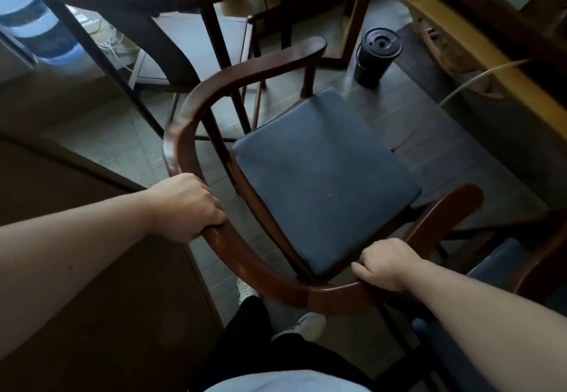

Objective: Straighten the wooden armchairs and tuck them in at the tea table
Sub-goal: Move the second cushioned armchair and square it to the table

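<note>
A reddish-brown wooden armchair (245, 256) with a curved back rail and a dark blue seat cushion (322, 177) stands right in front of me, its open front turned toward the upper right. My left hand (187, 204) grips the rail on its left side. My right hand (386, 264) grips the rail at the lower right. The tea table (478, 63), a thick light-wood slab, runs along the upper right. A second, darker armchair (129, 2) with a pale seat stands behind at the upper left. Part of a third chair (527, 256) shows at the right edge.
A black cylindrical bin (376, 54) stands on the grey tiled floor between the chair and the table. A thin pale tube (460, 91) hangs from the table. A brown cabinet surface (76, 299) lies at my lower left. Cables lie on the floor at upper left.
</note>
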`<action>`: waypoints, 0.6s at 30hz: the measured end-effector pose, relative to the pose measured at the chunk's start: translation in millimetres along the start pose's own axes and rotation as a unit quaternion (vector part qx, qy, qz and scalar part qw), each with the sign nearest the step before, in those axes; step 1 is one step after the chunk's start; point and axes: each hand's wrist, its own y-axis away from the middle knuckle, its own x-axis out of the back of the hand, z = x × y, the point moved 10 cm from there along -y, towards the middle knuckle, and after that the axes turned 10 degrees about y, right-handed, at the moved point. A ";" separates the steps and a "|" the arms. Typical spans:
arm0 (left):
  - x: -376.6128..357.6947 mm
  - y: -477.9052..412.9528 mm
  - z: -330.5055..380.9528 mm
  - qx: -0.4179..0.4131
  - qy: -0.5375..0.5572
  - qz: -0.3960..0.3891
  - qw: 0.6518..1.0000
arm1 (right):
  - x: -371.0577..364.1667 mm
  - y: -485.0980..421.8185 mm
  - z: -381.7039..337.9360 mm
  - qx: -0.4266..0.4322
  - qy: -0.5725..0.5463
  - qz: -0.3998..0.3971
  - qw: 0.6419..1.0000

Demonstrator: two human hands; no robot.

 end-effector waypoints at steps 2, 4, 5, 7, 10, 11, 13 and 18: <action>3.3 -9.2 12.7 0.004 0.004 0.004 1.000 | -3.3 6.7 18.6 -0.011 0.011 0.003 1.000; 3.9 -19.0 25.2 0.009 0.006 0.010 1.000 | -11.8 14.0 32.3 -0.012 0.018 -0.002 1.000; 3.5 -23.2 29.8 0.009 0.006 0.013 1.000 | -13.5 16.9 36.7 -0.011 0.026 0.004 1.000; 3.5 -31.0 36.6 0.011 0.003 0.010 1.000 | -17.8 22.0 45.0 -0.014 0.033 0.016 0.999; 6.3 -40.4 37.8 0.020 -0.009 0.004 1.000 | -30.0 29.0 51.6 -0.021 0.013 0.002 1.000; 9.5 -44.1 37.4 0.025 -0.013 0.003 1.000 | -34.5 31.4 53.4 -0.025 0.002 -0.005 1.000; 16.1 -52.8 39.2 0.027 -0.022 0.004 0.999 | -42.5 38.0 59.3 -0.036 -0.013 -0.012 0.999; 33.3 -82.2 58.3 0.017 -0.033 -0.001 0.999 | -65.1 61.4 79.9 -0.051 -0.013 -0.037 0.998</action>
